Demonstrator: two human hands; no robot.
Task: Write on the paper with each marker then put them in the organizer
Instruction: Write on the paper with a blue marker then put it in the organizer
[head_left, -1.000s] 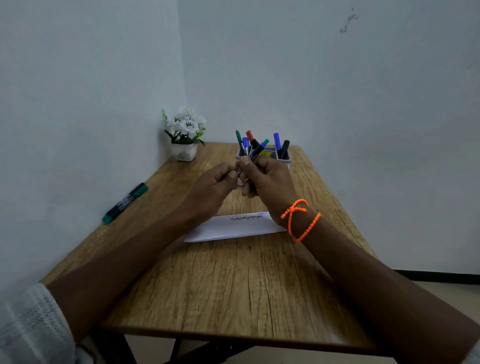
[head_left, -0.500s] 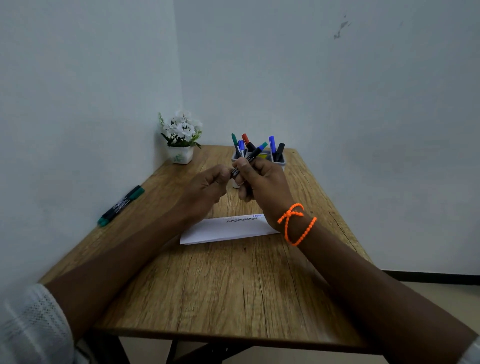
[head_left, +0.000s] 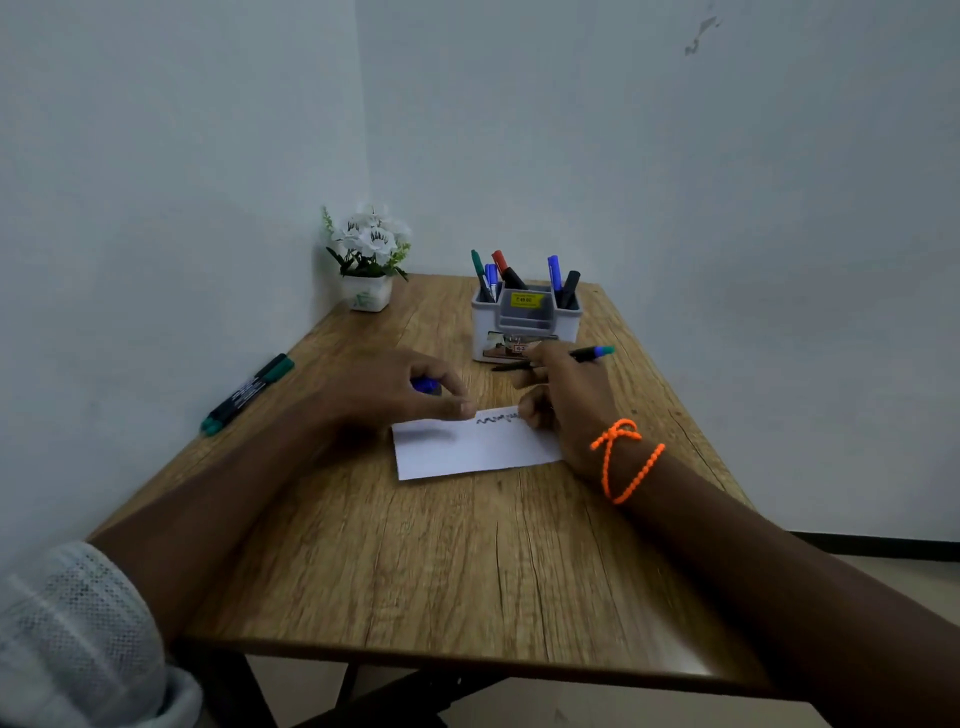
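A white paper (head_left: 467, 447) lies mid-table with a dark squiggle near its top edge. My right hand (head_left: 566, 400) holds an uncapped black marker (head_left: 576, 356) with a blue end; its tip points left, above the paper's far edge. My left hand (head_left: 400, 392) holds the blue cap (head_left: 426, 385) in its curled fingers, and its fingertips touch the paper's top edge. Behind both hands stands the grey organizer (head_left: 524, 325) with several markers upright in it. A green marker (head_left: 247, 392) lies at the table's left edge by the wall.
A small white pot of white flowers (head_left: 369, 265) sits in the far left corner. The wooden table (head_left: 441, 571) is flanked by walls on the left and behind. An orange cord bracelet (head_left: 621, 462) circles my right wrist.
The hands parted: the cap came off the marker and stayed in my left hand. Both hands dropped to the paper, the right one carrying the marker.
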